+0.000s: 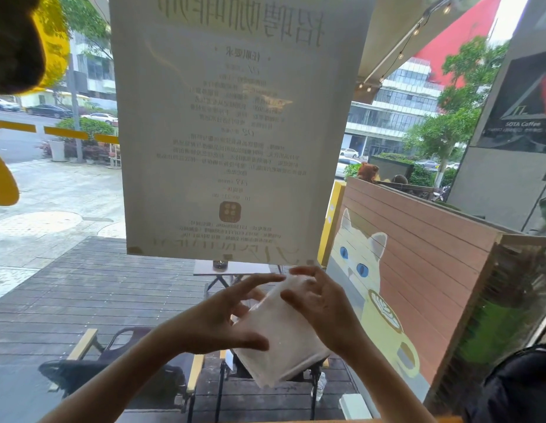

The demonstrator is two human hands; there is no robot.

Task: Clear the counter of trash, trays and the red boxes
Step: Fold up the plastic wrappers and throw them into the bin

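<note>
I hold a white folded cloth or paper towel [281,340] up in front of a window, at chest height. My left hand [223,319] grips its left side with the thumb underneath and the fingers spread over the top. On the cloth's upper right edge, my right hand [320,303] pinches it with curled fingers. No counter surface, trays or red boxes are in view, apart from a thin orange strip at the bottom edge.
A large paper notice [235,126] is taped to the glass straight ahead. Outside are a dark wooden deck, folding chairs [119,367], a small table [229,268] and a fence with a painted cat [360,261]. A dark bag [518,389] sits at lower right.
</note>
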